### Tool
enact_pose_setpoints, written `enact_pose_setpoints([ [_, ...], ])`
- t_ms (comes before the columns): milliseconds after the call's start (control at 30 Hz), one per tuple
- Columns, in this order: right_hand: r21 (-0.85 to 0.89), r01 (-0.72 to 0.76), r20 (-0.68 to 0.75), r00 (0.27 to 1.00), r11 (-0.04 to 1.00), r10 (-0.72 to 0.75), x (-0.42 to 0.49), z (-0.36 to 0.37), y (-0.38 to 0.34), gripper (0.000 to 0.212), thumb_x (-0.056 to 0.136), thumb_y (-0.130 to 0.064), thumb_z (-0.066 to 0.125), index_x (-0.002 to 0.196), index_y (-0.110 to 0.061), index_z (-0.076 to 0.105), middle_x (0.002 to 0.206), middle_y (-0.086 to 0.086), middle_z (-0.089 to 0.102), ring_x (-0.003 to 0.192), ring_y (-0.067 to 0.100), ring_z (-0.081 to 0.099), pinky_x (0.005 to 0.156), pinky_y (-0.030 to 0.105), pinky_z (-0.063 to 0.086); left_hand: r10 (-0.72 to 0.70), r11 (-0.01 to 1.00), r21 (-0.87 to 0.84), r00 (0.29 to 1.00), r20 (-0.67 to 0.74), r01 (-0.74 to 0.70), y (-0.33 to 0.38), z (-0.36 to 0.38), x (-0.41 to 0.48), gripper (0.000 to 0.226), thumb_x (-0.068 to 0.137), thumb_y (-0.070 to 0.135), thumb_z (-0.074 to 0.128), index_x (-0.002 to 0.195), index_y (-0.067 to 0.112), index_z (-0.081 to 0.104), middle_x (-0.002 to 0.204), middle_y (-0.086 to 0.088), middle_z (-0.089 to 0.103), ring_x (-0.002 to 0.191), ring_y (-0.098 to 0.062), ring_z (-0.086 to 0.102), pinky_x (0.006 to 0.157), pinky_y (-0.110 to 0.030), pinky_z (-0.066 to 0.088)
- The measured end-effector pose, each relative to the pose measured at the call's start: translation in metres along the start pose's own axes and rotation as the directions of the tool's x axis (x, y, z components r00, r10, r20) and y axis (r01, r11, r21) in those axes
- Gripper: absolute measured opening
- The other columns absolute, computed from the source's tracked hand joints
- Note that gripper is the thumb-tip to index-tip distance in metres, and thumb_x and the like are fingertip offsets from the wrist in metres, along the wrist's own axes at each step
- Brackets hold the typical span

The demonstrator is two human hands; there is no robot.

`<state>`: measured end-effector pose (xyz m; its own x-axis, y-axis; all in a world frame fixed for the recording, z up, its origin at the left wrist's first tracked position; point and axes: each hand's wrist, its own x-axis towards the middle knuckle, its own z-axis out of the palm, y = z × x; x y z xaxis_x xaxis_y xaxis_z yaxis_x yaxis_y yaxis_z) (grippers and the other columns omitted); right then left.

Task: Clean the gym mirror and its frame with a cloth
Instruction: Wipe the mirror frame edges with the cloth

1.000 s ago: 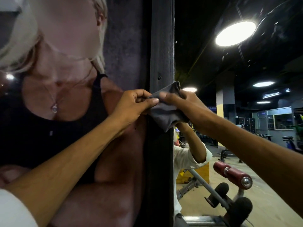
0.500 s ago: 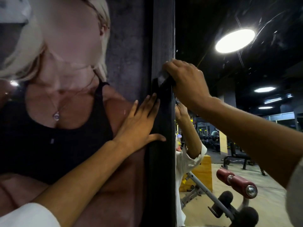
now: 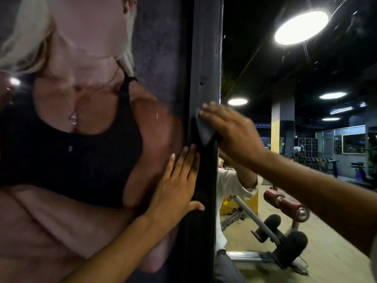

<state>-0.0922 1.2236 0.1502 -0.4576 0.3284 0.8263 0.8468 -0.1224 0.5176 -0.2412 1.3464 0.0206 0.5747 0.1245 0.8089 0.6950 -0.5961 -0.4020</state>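
1. Left hand [image 3: 175,180]. Enters on a bare forearm from seven o'clock and lies flat just below centre. The fingers are straight, close together and point to twelve o'clock. The palm rests on the poster's edge and the thumb spreads across onto the frame. It holds nothing.

2. Right hand [image 3: 232,131]. Enters from four o'clock, the forearm crossing in front of the mirror. The fingers stretch toward ten o'clock and press the cloth flat against the frame. No finger is seen curling round it, and the thumb is hidden.

3. Dark grey fabric cloth [image 3: 204,129]. At centre, pinned between the right hand and the frame. A triangular corner shows below the fingers, its tip toward six o'clock. It lies at one o'clock from the left fingertips, near but apart.

4. Black-painted wooden mirror frame [image 3: 204,58]. An upright board running from twelve to six o'clock through centre. One screw head sits above the cloth.

5. Large glossy wall poster of a muscular figure in a black top [image 3: 81,150]. Fills the nine o'clock half and meets the frame's left edge.

6. Gym mirror [image 3: 265,68]. Fills the three o'clock half, right of the frame.
   - Just beside the frame: a reflected arm in a white sleeve [image 3: 230,182].
   - Five o'clock: a grey metal exercise bench with dark red roller pads [image 3: 285,205].
   - One o'clock: a round white ceiling lamp [image 3: 301,27], with streaks on the glass around it.
   - Three o'clock: a yellow-and-grey column [image 3: 275,129].
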Motion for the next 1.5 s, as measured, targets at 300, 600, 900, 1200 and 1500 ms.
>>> enact_pose_setpoints([
  [300,0.256,-0.158,-0.018,0.986,0.954,0.168,-0.051,0.039,-0.047,0.070,0.086,0.006,0.049,0.155,-0.007,0.050,0.166,0.010,0.038,0.159,0.025,0.026,0.130,0.033,0.021,0.001,0.999,-0.038,1.000,0.003,-0.001,0.016,0.008,-0.026,0.137,0.053,0.077,0.088,0.155,-0.005,0.045,0.165,-0.030,0.036,0.158,-0.040,0.031,0.125,-0.059,0.034],
  [600,0.168,-0.118,-0.147,0.979,0.979,0.143,0.011,-0.002,-0.029,0.060,0.092,-0.001,0.060,0.151,-0.009,0.055,0.159,0.011,0.051,0.152,0.028,0.040,0.125,0.028,0.027,-0.008,1.000,-0.008,0.997,0.073,0.009,0.021,0.009,-0.034,0.159,0.057,0.081,0.081,0.166,-0.002,-0.001,0.175,-0.027,-0.001,0.164,-0.039,0.006,0.132,-0.057,0.016],
  [900,0.052,-0.010,-0.015,1.000,0.999,0.010,-0.016,0.049,-0.051,0.058,0.095,-0.006,0.036,0.150,-0.002,0.054,0.160,0.018,0.046,0.152,0.038,0.038,0.130,0.048,0.019,-0.026,0.998,-0.051,0.996,0.085,0.031,0.029,0.009,-0.054,0.129,0.069,0.067,0.084,0.163,-0.002,0.028,0.172,-0.024,0.023,0.160,-0.036,0.026,0.129,-0.056,0.025],
  [1200,0.112,0.091,0.012,0.996,0.989,-0.093,-0.089,0.035,-0.081,0.054,0.094,-0.001,0.056,0.148,-0.003,0.057,0.156,0.015,0.053,0.149,0.033,0.046,0.125,0.049,0.032,0.040,0.993,-0.119,0.993,0.113,-0.026,0.052,0.039,-0.125,0.136,0.064,0.063,0.090,0.163,-0.001,0.023,0.172,-0.024,0.022,0.159,-0.039,0.025,0.125,-0.057,0.029],
  [1500,0.221,-0.157,0.002,0.987,0.962,0.161,-0.112,0.060,-0.084,0.065,0.090,0.010,0.056,0.153,-0.003,0.050,0.164,0.015,0.040,0.157,0.032,0.027,0.130,0.032,0.017,0.010,0.997,-0.080,0.987,0.158,0.003,0.059,0.038,-0.125,0.136,0.070,0.057,0.089,0.165,-0.002,0.013,0.175,-0.026,0.006,0.164,-0.038,0.008,0.130,-0.056,0.024],
])
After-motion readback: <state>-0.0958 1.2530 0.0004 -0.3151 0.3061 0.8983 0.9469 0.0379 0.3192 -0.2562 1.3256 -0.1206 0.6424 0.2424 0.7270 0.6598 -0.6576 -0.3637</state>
